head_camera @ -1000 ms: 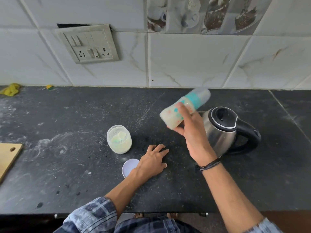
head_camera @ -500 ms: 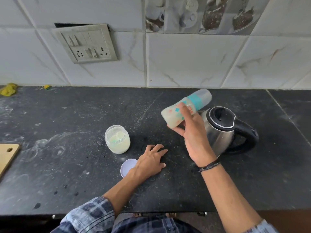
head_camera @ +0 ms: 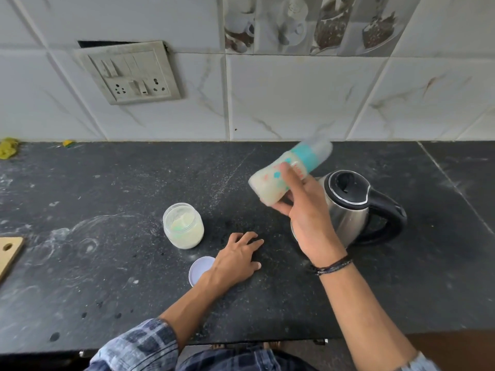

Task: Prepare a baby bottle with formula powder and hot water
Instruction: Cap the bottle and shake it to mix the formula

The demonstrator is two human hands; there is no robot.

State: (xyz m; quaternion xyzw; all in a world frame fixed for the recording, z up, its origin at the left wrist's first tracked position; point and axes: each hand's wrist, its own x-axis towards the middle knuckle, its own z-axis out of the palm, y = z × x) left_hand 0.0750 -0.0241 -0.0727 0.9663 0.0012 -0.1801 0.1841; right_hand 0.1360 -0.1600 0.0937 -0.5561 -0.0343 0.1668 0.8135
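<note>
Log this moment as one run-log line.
right hand grips baby bottle, tilted, capped, milky | left hand rests on counter | formula jar open | lid by left hand | kettle behind right hand

I read this location as a home kitchen. Indicators: a dark stone tabletop (head_camera: 107, 263) set against a wall of white marbled tiles (head_camera: 294, 97); picture tiles (head_camera: 308, 25) printed with cups and desserts; a switch-and-socket plate (head_camera: 128, 73); a steel electric kettle (head_camera: 348, 210); a wooden cutting board (head_camera: 9, 250) at the left edge.

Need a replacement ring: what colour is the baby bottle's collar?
Teal collar on the baby bottle, clearest in the head view.
</note>
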